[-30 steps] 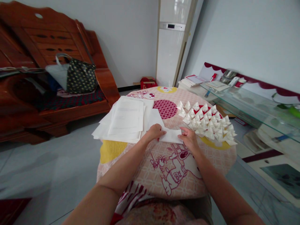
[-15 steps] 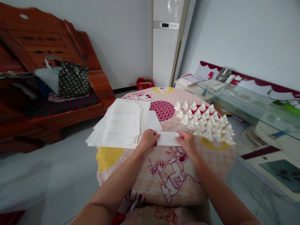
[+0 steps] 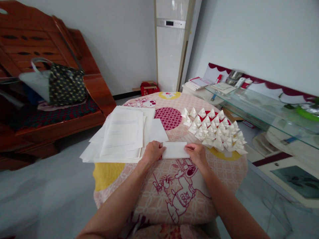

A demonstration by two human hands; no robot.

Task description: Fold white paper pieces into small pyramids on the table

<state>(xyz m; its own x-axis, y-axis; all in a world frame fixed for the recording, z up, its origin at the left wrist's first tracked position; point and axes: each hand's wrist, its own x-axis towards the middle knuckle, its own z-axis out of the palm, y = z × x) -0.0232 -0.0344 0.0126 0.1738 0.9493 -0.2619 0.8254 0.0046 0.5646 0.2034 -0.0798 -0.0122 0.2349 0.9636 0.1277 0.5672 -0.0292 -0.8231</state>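
Note:
A small folded sheet of white paper (image 3: 175,150) lies between my hands, just above the patterned tablecloth (image 3: 147,199). My left hand (image 3: 153,151) pinches its left end, fingers curled. At the right end, my right hand (image 3: 197,153) grips it between thumb and fingers. Left of my hands is a stack of loose white sheets (image 3: 122,131), some with faint print. A separate white sheet (image 3: 159,130) sticks out from the stack, close beyond my left hand. Several rows of folded white paper pieces with pointed tips (image 3: 215,129) stand beyond my right hand.
A glass-topped cabinet (image 3: 261,106) with cups and papers runs along the right wall. On the left stands a wooden bench (image 3: 97,96) with a dark patterned bag (image 3: 66,84) on it. A tall white air conditioner (image 3: 169,53) stands behind the table.
The view has shifted slightly, so most things sit a little further left. Both hands still hold the folded paper by its ends, and more of its height faces me.

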